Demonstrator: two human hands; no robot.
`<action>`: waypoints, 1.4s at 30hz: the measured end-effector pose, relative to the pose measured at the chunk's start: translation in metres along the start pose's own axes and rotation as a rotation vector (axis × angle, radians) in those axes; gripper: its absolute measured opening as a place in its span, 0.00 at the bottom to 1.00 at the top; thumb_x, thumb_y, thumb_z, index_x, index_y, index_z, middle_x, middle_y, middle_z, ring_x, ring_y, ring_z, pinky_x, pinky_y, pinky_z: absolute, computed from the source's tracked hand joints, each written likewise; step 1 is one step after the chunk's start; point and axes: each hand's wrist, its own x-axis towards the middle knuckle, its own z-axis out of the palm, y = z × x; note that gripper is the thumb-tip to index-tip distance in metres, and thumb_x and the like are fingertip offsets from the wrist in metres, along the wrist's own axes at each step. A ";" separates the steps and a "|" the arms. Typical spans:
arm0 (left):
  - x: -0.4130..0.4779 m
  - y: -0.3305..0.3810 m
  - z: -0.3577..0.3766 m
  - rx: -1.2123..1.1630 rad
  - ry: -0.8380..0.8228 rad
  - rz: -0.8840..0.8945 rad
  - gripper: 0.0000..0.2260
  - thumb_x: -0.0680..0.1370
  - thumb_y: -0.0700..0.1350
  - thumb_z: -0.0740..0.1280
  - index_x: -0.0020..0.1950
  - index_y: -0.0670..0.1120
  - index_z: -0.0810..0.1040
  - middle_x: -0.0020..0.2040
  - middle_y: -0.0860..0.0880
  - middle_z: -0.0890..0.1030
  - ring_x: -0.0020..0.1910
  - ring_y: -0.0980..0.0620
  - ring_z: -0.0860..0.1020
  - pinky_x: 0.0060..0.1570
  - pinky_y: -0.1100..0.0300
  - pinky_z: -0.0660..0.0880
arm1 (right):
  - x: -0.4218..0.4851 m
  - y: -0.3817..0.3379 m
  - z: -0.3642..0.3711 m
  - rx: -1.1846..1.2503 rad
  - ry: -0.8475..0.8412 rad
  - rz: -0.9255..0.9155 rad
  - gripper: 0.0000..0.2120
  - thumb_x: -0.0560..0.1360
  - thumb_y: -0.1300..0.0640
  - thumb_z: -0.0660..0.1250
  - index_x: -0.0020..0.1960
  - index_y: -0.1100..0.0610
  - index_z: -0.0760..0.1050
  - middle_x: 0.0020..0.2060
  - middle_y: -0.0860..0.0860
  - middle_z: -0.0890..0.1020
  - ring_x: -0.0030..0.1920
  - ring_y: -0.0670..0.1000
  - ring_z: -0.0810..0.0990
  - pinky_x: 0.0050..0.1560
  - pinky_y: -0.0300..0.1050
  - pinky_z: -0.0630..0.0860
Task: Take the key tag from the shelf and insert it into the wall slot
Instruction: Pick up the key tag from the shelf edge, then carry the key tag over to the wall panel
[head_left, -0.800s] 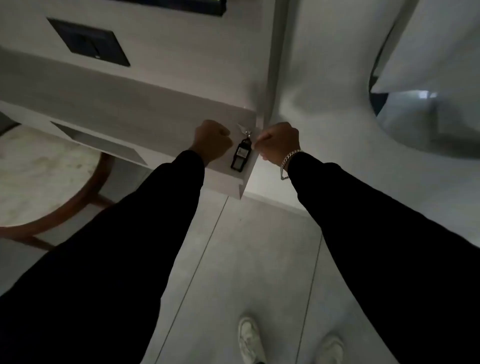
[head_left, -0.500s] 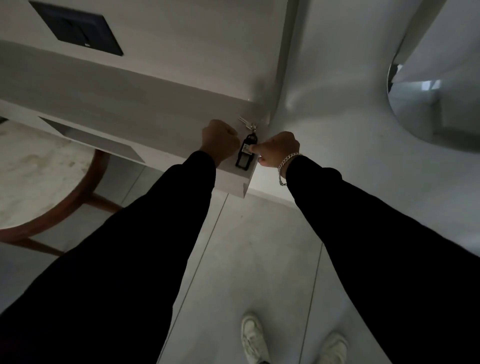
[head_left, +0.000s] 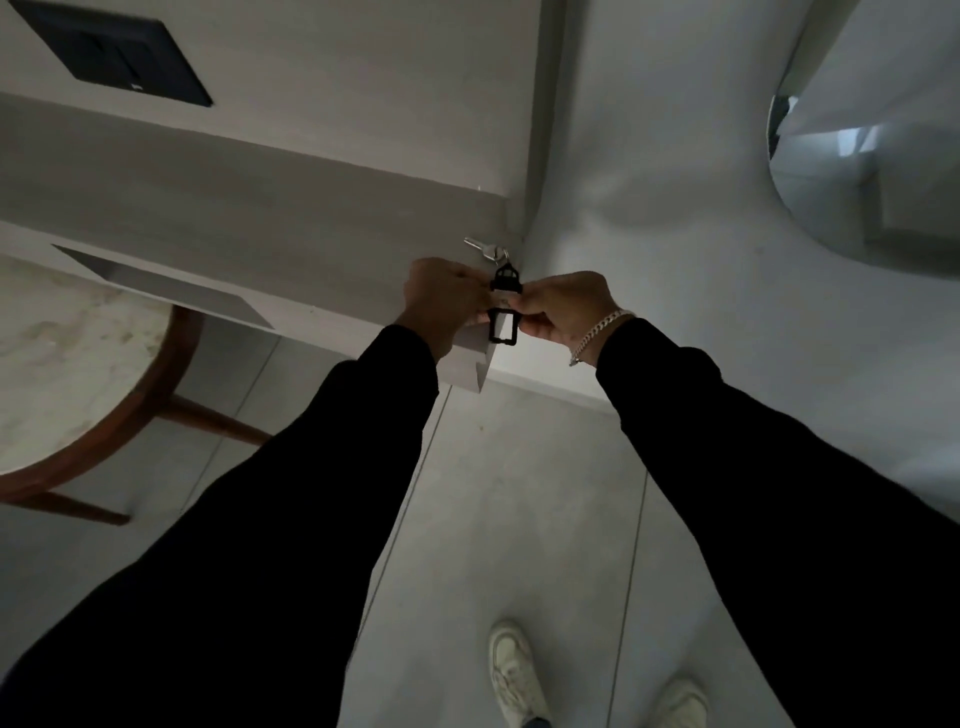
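I pinch the black key tag (head_left: 502, 312) between both hands at the shelf's (head_left: 322, 208) corner: my left hand (head_left: 447, 301) grips from nine o'clock, my right hand (head_left: 563, 306) from three. Its long axis runs twelve to six, key (head_left: 483, 248) at twelve (no wall slot identifiable yet).

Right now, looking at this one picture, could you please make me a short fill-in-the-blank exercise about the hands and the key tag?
1. The black key tag is held between ____ hands.
2. The silver key attached to the tag lies on the ____.
3. The chain bracelet is on the ____ wrist.
4. The dark switch panel is mounted on the ____.

Missing words: both; shelf; right; wall
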 end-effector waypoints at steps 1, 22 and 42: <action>-0.005 0.000 0.001 -0.053 -0.049 -0.002 0.07 0.68 0.28 0.73 0.41 0.38 0.82 0.40 0.38 0.84 0.36 0.44 0.84 0.43 0.53 0.85 | -0.006 0.000 -0.005 0.034 -0.017 -0.002 0.10 0.69 0.68 0.72 0.50 0.67 0.79 0.42 0.58 0.82 0.40 0.52 0.82 0.37 0.40 0.82; -0.175 0.067 0.193 0.059 -0.390 0.284 0.05 0.75 0.36 0.68 0.44 0.43 0.83 0.40 0.40 0.83 0.39 0.47 0.82 0.47 0.52 0.82 | -0.185 0.010 -0.262 0.197 0.099 -0.158 0.06 0.70 0.70 0.71 0.43 0.62 0.78 0.41 0.57 0.83 0.40 0.52 0.83 0.44 0.42 0.83; -0.393 0.133 0.497 0.122 -0.673 0.562 0.06 0.76 0.37 0.67 0.50 0.44 0.81 0.44 0.42 0.83 0.40 0.47 0.80 0.42 0.55 0.79 | -0.399 0.070 -0.604 0.276 0.374 -0.335 0.10 0.71 0.67 0.71 0.51 0.67 0.79 0.43 0.57 0.84 0.42 0.53 0.84 0.40 0.39 0.83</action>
